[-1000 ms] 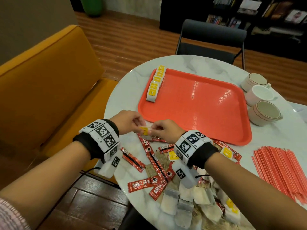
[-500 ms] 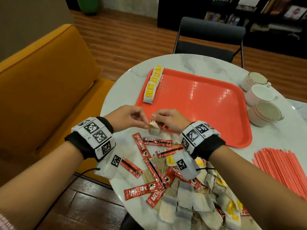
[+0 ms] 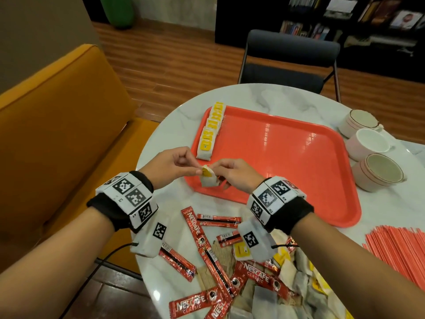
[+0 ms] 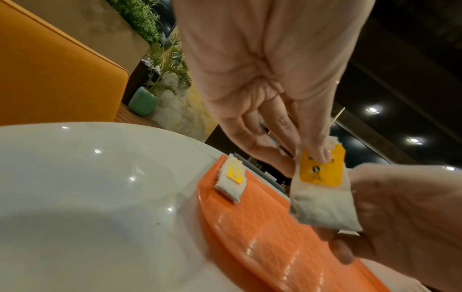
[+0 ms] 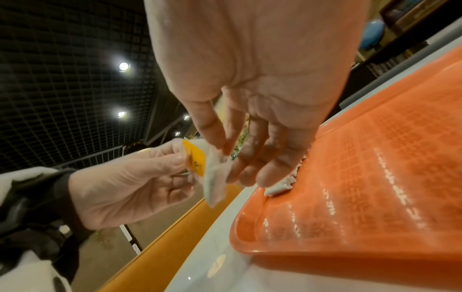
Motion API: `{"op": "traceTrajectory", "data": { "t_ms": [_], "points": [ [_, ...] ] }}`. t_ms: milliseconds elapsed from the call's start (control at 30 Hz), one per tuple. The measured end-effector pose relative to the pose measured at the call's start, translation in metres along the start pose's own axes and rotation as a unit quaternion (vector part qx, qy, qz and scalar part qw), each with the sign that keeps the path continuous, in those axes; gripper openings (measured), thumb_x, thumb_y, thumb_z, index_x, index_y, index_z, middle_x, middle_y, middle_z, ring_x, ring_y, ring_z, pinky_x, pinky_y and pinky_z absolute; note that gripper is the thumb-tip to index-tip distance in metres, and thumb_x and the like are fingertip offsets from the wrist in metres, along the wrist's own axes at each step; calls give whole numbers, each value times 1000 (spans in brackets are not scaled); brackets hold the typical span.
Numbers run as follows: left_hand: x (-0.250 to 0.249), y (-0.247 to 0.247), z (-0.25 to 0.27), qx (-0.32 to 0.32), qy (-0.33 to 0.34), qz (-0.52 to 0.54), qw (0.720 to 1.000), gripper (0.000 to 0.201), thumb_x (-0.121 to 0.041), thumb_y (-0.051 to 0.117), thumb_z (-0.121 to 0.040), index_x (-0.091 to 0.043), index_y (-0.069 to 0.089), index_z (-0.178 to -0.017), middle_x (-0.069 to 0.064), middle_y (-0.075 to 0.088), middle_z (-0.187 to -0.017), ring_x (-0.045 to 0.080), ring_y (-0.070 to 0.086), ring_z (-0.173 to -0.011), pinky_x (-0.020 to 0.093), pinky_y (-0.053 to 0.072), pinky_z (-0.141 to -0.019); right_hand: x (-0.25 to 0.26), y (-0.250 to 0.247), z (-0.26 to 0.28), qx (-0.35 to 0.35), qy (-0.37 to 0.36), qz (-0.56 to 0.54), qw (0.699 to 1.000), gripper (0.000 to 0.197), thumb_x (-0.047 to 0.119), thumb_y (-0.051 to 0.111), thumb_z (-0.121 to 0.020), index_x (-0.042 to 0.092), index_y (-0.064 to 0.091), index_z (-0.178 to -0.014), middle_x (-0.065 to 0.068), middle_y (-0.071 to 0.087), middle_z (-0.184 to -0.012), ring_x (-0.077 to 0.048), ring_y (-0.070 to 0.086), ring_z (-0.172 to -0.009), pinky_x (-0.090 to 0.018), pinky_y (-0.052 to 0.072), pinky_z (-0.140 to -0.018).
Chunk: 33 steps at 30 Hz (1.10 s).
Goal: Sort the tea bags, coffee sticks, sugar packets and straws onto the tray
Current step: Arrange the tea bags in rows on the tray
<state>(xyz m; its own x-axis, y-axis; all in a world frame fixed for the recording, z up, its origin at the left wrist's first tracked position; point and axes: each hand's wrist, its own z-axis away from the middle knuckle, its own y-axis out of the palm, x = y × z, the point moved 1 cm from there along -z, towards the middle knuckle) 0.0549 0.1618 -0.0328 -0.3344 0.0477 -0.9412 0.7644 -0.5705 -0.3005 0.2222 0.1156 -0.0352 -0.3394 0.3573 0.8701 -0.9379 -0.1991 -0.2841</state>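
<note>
Both hands hold one white tea bag with a yellow tag over the near left corner of the orange tray. My left hand pinches its yellow tag end between thumb and fingers. My right hand pinches the bag's other side. A row of several tea bags lies along the tray's left edge. Red coffee sticks, more tea bags and brown sugar packets lie mixed near the table's front edge. Red straws lie at the right.
Three cups stand right of the tray on the round marble table. An orange sofa is on the left, and a dark chair stands behind the table.
Both hands have lifted the tea bag from the pile and carried it away from me, over the tray's near left corner. The head view has shifted a little.
</note>
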Motion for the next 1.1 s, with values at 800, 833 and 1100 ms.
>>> {"op": "traceTrajectory", "data": {
  "t_ms": [800, 833, 1100],
  "points": [
    [23, -18, -55, 61, -44, -229, 971, 13, -33, 75, -74, -35, 62, -77, -11, 59, -74, 2, 48, -61, 7, 37, -60, -14, -9, -51, -22, -72, -72, 995, 50, -6, 68, -76, 16, 45, -115, -2, 59, -66, 2, 57, -50, -13, 45, -56],
    [22, -19, -54, 69, -40, -242, 967, 12, -35, 74, -74, -36, 62, -79, -10, 61, -78, 5, 49, -67, 9, 38, -62, -13, -9, -50, -12, -69, -77, 995, 49, -7, 67, -76, 15, 46, -114, -3, 60, -66, 2, 57, -49, -11, 45, -55],
    [9, -23, -46, 88, 29, -444, 891, 47, -51, 34, -70, -43, 59, -108, -26, 49, -101, 3, 36, -96, 26, 28, -91, -12, -11, -45, 36, -46, -104, 993, 34, -7, 62, -79, 15, 50, -101, -5, 61, -68, 0, 56, -48, -13, 45, -52]
  ]
}}
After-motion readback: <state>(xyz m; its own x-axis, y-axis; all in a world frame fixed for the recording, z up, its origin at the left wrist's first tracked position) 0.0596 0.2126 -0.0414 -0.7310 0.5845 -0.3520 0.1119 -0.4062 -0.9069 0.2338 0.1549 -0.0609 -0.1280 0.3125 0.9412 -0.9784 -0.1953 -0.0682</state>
